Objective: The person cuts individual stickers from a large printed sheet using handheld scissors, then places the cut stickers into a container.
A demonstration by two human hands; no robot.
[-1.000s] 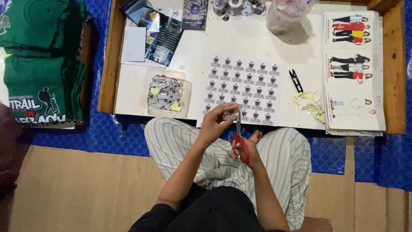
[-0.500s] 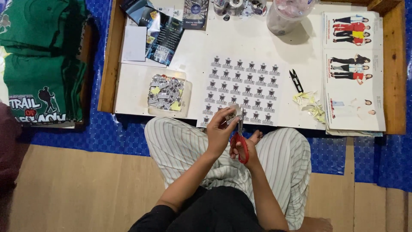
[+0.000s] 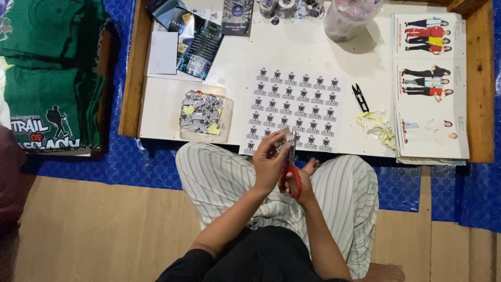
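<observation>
A small cut-out sticker piece sits just below the centre of the frame, at the near edge of the low white table, pinched between the fingers of the left hand. The right hand is closed through the red handles of a pair of scissors, whose blades point up and meet the piece; how far the blades are parted cannot be told. Both hands hover over the person's striped trousers.

Just above them lies a sheet of printed stickers in rows. To its left, a shallow clear tray holds a heap of cut stickers. To the right of the sheet lie small black thread snips and pale yellow paper scraps, then a stack of printed sheets with clothing figures. At upper centre are dark leaflets; at upper right of centre, a clear plastic bag. Folded green shirts fill the upper left, on a blue mat.
</observation>
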